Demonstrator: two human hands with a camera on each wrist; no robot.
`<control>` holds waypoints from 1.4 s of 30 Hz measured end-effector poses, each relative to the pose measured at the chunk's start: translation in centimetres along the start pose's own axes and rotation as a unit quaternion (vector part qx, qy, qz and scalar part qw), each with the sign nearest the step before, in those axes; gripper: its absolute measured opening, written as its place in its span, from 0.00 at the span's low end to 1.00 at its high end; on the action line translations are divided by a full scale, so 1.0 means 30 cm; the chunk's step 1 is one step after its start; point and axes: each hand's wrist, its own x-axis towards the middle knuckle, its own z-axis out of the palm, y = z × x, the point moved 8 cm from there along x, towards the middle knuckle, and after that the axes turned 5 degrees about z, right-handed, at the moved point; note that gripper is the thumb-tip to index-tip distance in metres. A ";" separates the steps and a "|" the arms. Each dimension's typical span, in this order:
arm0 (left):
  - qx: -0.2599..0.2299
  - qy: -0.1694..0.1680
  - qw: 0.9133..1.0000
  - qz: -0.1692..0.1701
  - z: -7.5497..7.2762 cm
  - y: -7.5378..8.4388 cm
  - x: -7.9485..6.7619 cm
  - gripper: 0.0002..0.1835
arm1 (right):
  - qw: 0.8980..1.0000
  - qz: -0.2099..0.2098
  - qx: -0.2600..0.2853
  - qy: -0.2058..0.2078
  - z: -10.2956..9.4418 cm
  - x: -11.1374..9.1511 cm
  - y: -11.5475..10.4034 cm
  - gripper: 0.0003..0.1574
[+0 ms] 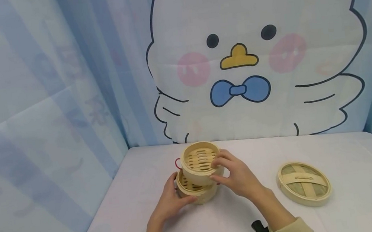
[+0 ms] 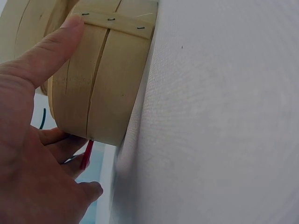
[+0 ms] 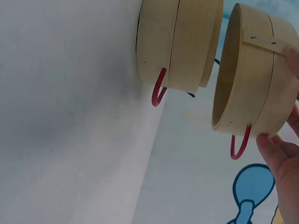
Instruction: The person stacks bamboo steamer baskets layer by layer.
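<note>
A round bamboo steamer basket (image 1: 201, 196) with a slatted floor stands on the table. My left hand (image 1: 170, 202) holds it, thumb at the near side and fingers round the far left. Above it, my right hand (image 1: 238, 174) grips a second bamboo steamer basket (image 1: 195, 178) by its right rim and wall. In the right wrist view a gap separates the raised basket (image 3: 261, 88) from the standing basket (image 3: 163, 46). Both carry red loop handles; one red loop (image 3: 241, 144) hangs from the raised basket's side.
A round woven bamboo lid (image 1: 305, 183) with crossed strips lies on the white table (image 1: 359, 204) to the right. Behind the table hangs a curtain (image 1: 243, 118) with a cartoon bird on it. Black wrist mounts (image 1: 261, 230) show near the sleeves.
</note>
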 end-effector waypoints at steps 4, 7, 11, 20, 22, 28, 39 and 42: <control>0.001 -0.005 1.000 0.011 0.001 0.006 0.002 0.58 | 1.000 -0.007 -0.002 0.000 0.013 -0.002 -0.008 0.19; 0.000 -0.006 1.000 0.018 0.000 0.012 0.002 0.58 | 1.000 -0.016 -0.002 0.001 0.023 -0.002 -0.015 0.19; -0.003 -0.003 1.000 0.016 -0.002 0.017 0.000 0.58 | 0.999 -0.032 -0.001 0.005 0.034 -0.002 -0.030 0.19; -0.011 -0.002 1.000 -0.012 0.003 0.002 0.005 0.61 | 1.000 -0.031 0.000 0.004 0.053 -0.003 -0.051 0.19; -0.013 -0.002 1.000 -0.011 0.002 0.000 0.007 0.60 | 1.000 -0.031 -0.002 0.003 0.058 -0.003 -0.053 0.19; -0.013 0.001 1.000 -0.006 -0.001 0.001 0.008 0.59 | 0.999 -0.039 -0.009 0.010 0.073 -0.007 -0.063 0.20; -0.020 0.007 1.000 0.011 -0.002 0.010 0.007 0.57 | 0.998 -0.047 -0.022 0.028 0.093 -0.021 -0.081 0.21; -0.022 0.006 1.000 0.014 0.000 0.010 0.008 0.57 | 0.998 -0.051 -0.027 0.035 0.093 -0.023 -0.083 0.21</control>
